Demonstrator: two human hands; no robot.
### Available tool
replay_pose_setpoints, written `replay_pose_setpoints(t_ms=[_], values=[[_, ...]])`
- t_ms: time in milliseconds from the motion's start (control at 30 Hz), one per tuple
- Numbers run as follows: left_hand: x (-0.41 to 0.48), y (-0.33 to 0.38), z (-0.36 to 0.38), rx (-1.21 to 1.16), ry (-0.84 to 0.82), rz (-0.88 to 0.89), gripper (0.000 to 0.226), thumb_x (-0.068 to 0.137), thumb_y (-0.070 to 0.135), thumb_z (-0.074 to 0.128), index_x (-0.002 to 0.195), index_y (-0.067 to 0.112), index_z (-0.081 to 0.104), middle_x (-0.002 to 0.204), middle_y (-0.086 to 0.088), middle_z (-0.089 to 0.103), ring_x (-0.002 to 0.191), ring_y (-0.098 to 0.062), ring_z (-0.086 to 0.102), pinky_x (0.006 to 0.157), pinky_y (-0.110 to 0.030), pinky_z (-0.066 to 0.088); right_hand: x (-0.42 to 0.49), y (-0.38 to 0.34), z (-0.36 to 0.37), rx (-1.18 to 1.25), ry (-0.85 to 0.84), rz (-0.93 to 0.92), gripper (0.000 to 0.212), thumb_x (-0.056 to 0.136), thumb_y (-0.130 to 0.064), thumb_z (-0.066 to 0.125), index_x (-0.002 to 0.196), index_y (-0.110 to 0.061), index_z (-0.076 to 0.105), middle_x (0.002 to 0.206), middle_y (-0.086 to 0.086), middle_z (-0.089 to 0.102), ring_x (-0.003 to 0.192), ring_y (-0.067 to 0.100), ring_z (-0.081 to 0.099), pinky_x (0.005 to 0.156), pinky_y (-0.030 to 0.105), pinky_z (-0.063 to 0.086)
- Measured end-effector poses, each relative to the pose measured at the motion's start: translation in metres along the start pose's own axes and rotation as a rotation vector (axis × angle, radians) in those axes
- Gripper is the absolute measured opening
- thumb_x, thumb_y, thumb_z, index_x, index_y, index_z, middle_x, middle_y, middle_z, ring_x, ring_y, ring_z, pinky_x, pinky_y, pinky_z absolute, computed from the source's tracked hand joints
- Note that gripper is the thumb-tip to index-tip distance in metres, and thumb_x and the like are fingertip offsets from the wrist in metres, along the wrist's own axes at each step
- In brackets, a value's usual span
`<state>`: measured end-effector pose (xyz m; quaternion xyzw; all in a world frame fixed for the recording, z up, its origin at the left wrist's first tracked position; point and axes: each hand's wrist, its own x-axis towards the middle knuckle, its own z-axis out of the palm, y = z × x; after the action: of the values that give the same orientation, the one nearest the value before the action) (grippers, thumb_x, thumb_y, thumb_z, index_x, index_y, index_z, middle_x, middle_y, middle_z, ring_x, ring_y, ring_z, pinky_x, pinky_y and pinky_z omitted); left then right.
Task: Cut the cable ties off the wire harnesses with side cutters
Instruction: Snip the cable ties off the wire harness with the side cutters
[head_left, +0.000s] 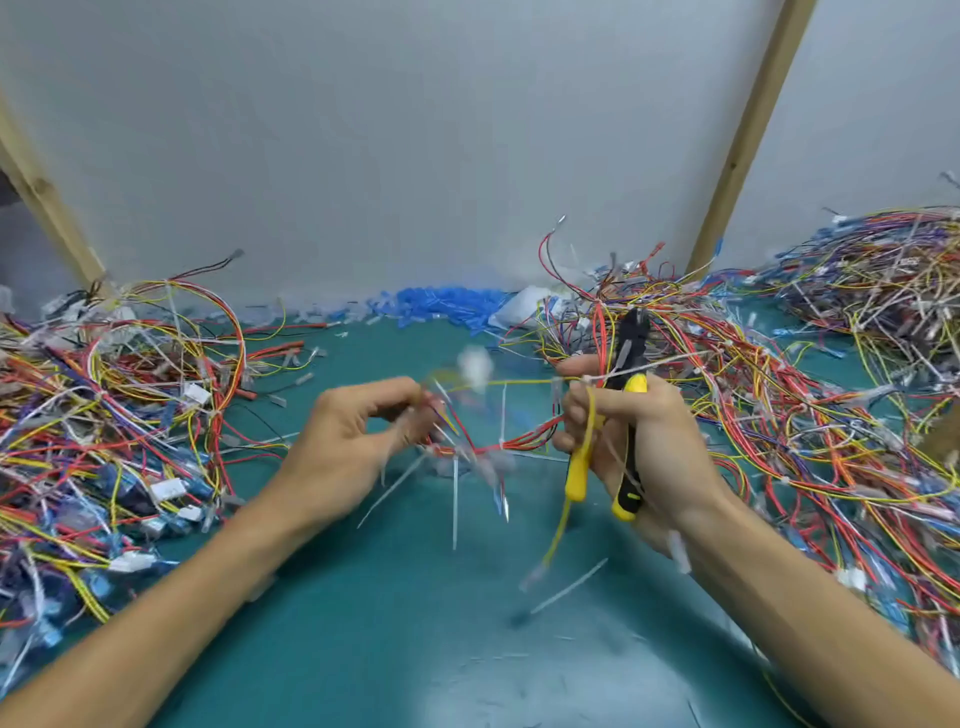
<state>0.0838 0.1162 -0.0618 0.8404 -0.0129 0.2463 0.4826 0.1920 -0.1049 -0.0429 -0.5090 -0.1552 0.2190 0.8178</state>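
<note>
Forearms (171, 613) are stretched over a teal mat (415, 623). Just beyond, the left hand (358, 436) is curled, its fingertips pinching one end of a small wire harness (519, 441) of red and yellow leads. The right hand (649, 447) is wrapped round the yellow handles of the side cutters (631, 364), with one yellow lead also caught under its fingers.

The harness is held in the air between the two hands, above the mat. White cable ties (455, 499) hang from it by their long tails. The cutters' black head is pointed up and away, not yet brought to a tie.

For a clean cut, it is judged that the harness should be drawn taut and one tie singled out. The tips should then be slid under the strap alone, so that no insulation is nicked.

A left heap (104, 415) and a right heap (805, 405) of harnesses are piled on either side. Blue connectors (441, 304) are banked against the grey wall (415, 130), which is crossed by wooden battens (748, 140).

Much is lost to motion blur: the left fingertips, the tie heads and a white blot above the harness cannot be made out. Whether the cutters' jaws are parted cannot be told, and both heaps are cut off by the frame.
</note>
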Motion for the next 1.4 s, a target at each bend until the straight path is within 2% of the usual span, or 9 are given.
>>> replay_pose_setpoints(t_ms=[133,267,500,667,867,1000,1067,1233,1400], values=[[0.008,-0.01,-0.012,-0.395,0.269,-0.344,0.015,0.101,0.004,0.057,0.093,0.007,0.069,0.075,-0.003,0.076,0.063,-0.014,0.07,0.064,-0.023,0.06,-0.001,0.001,-0.002,-0.026,-0.038,-0.032,0.018,0.097,0.003,0.057,0.113,-0.004,0.062,0.067,0.006,0.052,0.058,0.017,0.04,0.055,0.03,0.043],[0.008,-0.013,-0.015,-0.49,0.244,-0.531,0.023,0.1,-0.006,0.051,0.107,0.01,0.066,0.078,-0.011,0.077,0.059,-0.018,0.071,0.057,-0.023,0.058,-0.004,-0.001,-0.003,-0.069,-0.076,-0.084,0.01,0.094,-0.001,0.063,0.102,-0.007,0.062,0.075,0.011,0.062,0.058,0.018,0.044,0.057,0.03,0.041],[0.008,-0.013,-0.018,-0.531,0.258,-0.566,0.009,0.102,0.008,0.058,0.104,0.011,0.067,0.08,-0.013,0.077,0.063,-0.02,0.072,0.057,-0.026,0.056,-0.009,-0.004,-0.006,-0.153,-0.088,-0.26,0.01,0.084,-0.008,0.069,0.09,-0.016,0.068,0.086,0.006,0.075,0.081,0.029,0.049,0.058,0.028,0.042],[0.007,-0.015,-0.017,-0.514,0.267,-0.554,0.007,0.099,0.008,0.064,0.099,0.012,0.069,0.077,-0.015,0.076,0.056,-0.02,0.068,0.052,-0.026,0.054,-0.014,-0.002,-0.001,-0.236,-0.141,-0.353,0.031,0.079,-0.043,0.088,0.091,-0.018,0.074,0.098,0.024,0.067,0.071,0.024,0.045,0.056,0.038,0.038],[0.008,-0.017,-0.018,-0.495,0.325,-0.578,0.006,0.097,0.005,0.066,0.097,0.009,0.07,0.072,-0.017,0.074,0.046,-0.017,0.059,0.044,-0.023,0.046,-0.016,-0.003,0.001,-0.642,-0.061,-0.539,0.019,0.091,-0.029,0.08,0.1,-0.019,0.067,0.09,0.013,0.061,0.072,0.019,0.059,0.062,0.028,0.052],[0.007,-0.018,-0.018,-0.492,0.344,-0.569,0.012,0.099,0.005,0.064,0.11,0.002,0.069,0.072,-0.016,0.074,0.048,-0.017,0.059,0.043,-0.021,0.044,-0.014,-0.002,0.002,-0.865,0.017,-0.67,0.021,0.09,-0.006,0.077,0.102,-0.021,0.07,0.123,0.007,0.051,0.112,0.02,0.06,0.09,0.042,0.06],[0.007,-0.019,-0.016,-0.473,0.349,-0.56,0.012,0.1,0.006,0.065,0.11,0.002,0.069,0.072,-0.017,0.074,0.048,-0.018,0.059,0.043,-0.021,0.043,-0.015,-0.003,-0.001,-0.986,0.055,-0.738,0.028,0.087,0.002,0.079,0.104,-0.019,0.072,0.133,0.005,0.047,0.119,0.001,0.055,0.099,0.024,0.055],[0.005,-0.021,-0.014,-0.384,0.337,-0.548,0.014,0.1,0.0,0.059,0.109,0.001,0.07,0.073,-0.016,0.075,0.049,-0.017,0.058,0.046,-0.022,0.04,-0.018,-0.002,0.002,-1.211,0.062,-0.841,0.039,0.075,0.009,0.081,0.102,-0.018,0.072,0.149,0.007,0.041,0.099,-0.007,0.055,0.08,0.049,0.059],[0.006,-0.023,-0.012,-0.34,0.348,-0.538,0.029,0.098,-0.005,0.053,0.097,0.015,0.075,0.07,-0.012,0.075,0.052,-0.017,0.061,0.051,-0.027,0.033,-0.018,0.003,0.003,-1.212,-0.129,-0.827,0.047,0.068,0.02,0.076,0.097,-0.015,0.068,0.139,-0.003,0.052,0.11,-0.006,0.054,0.082,0.033,0.048]])
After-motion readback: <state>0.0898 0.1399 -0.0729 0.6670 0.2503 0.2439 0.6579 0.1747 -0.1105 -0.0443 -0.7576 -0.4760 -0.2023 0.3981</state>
